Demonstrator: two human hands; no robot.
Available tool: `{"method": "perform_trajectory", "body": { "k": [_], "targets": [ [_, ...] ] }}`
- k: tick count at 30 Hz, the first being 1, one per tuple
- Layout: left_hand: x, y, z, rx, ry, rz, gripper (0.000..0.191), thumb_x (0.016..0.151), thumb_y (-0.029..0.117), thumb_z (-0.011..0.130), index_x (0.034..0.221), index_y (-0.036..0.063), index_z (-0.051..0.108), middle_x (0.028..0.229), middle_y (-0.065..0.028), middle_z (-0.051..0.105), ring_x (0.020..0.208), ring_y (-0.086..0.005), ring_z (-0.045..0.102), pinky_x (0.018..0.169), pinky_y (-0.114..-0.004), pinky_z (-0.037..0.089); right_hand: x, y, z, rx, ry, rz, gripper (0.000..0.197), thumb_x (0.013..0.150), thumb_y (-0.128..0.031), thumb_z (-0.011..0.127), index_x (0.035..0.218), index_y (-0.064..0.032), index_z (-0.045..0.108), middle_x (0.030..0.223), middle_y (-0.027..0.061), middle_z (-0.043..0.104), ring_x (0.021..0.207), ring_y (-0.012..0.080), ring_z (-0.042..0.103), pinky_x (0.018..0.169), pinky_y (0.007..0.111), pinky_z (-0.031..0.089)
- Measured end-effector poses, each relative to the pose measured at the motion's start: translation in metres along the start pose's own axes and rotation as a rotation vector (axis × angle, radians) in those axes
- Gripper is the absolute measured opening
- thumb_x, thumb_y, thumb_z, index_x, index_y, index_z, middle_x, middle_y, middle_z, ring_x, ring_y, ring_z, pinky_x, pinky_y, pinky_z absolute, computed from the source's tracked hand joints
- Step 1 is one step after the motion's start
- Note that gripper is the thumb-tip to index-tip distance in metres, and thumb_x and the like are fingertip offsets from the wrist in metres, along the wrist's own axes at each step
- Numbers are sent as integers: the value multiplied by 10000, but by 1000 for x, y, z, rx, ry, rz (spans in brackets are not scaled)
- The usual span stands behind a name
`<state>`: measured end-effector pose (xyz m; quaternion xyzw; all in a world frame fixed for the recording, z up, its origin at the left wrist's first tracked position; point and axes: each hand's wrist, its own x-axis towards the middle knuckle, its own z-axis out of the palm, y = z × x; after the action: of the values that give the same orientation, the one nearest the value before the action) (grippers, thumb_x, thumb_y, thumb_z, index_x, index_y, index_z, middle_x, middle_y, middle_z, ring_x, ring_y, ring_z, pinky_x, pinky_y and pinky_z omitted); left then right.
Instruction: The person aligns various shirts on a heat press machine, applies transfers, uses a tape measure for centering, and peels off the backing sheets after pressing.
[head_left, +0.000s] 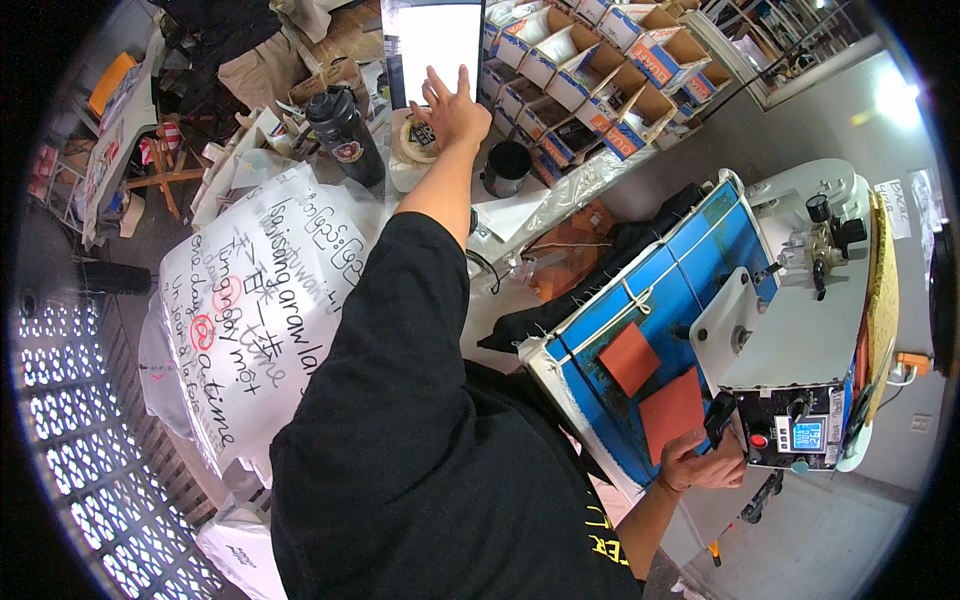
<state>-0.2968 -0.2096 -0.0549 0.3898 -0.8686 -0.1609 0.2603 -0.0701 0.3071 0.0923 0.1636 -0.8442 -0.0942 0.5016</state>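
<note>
My left hand (454, 116) reaches forward with its fingers spread over the lower part of a bright, lit screen (439, 45). Whether the fingertips touch it I cannot tell. A roll of tape (420, 140) lies just under that hand, between a black bottle (345, 135) and a black cup (506, 169). My right hand (703, 459) is closed around a black handle (721, 416) beside the control box (795, 429) of a press machine. Near it, two reddish square sheets, one small (628, 358) and one larger (673, 412), lie on a blue padded board (697, 251).
Cardboard bins (585, 67) are stacked behind the cup. Translucent sheets (255, 292) bearing writing lie left of my arm. A pressure regulator (821, 225) sits atop the machine. Black cloth (592, 277) borders the board, and a perforated metal surface (112, 450) shows at lower left.
</note>
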Motion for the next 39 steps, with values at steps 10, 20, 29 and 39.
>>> {"method": "perform_trajectory", "body": {
  "k": [10,20,29,39],
  "targets": [
    [0,2,0,19,8,3,704,815,200,598,1481,287,389,1581,-205,124,1448,-365,166,1149,-630,63,3,-5,-10,13,-173,112,323,929,-379,531,1003,-75,611,896,109,602,829,327,558,749,444,341],
    [-1,1,8,-124,143,-4,727,760,220,633,1455,172,426,1537,-201,212,1447,-345,181,1127,-668,64,34,-13,-20,28,-403,125,387,931,-409,574,838,-51,689,749,150,662,654,389,611,576,487,455],
    [13,32,0,-402,481,103,491,711,87,626,1200,101,581,1408,-182,388,1337,-370,335,1086,-547,229,20,-6,-13,59,-385,92,407,922,-431,590,772,-62,674,699,129,650,593,361,611,512,457,460],
    [38,50,-5,-922,178,49,360,745,8,598,1101,43,565,1138,-173,536,1081,-346,548,919,-419,455,27,-6,-18,79,-366,89,414,929,-390,590,711,-39,618,644,148,591,553,383,567,493,478,411]
  ]
}}
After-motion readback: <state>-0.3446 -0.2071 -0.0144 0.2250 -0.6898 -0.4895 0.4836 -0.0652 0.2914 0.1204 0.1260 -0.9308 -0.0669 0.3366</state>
